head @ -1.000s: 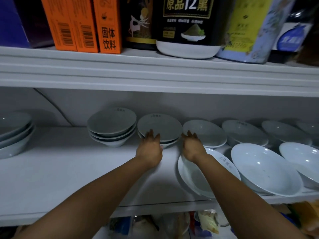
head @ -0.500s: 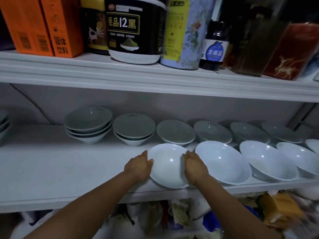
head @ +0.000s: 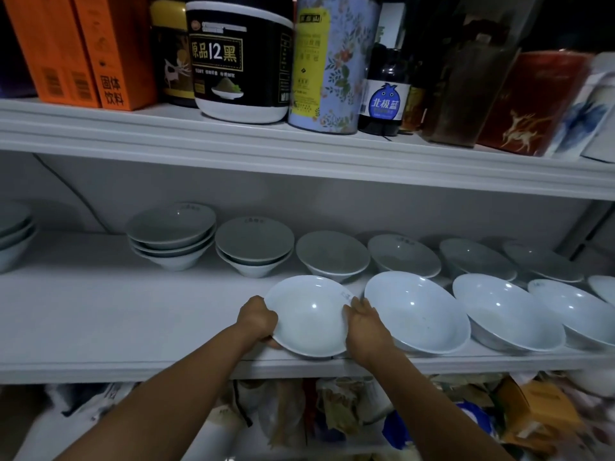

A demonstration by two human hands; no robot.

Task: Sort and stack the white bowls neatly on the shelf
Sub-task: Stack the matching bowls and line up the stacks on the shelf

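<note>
A white bowl (head: 307, 316) sits tilted toward me at the front edge of the white shelf (head: 116, 314). My left hand (head: 258, 322) grips its left rim, fingers curled under it. My right hand (head: 366, 327) holds its right rim. Behind it stand a stack of three bowls (head: 171, 236), a stack of two (head: 254, 246) and a row of single bowls (head: 332, 256). More tilted bowls (head: 416, 312) line the front edge to the right.
Another bowl stack (head: 13, 234) shows at the far left. The upper shelf (head: 299, 151) carries orange boxes (head: 83, 51), a black tub (head: 239, 58), a floral tin (head: 332, 61) and bottles. Bags and clutter (head: 332, 414) lie below.
My hands left the two-bowl stack at the back and came forward to take the tilted front bowl by both rims. The view has shifted to the right.
</note>
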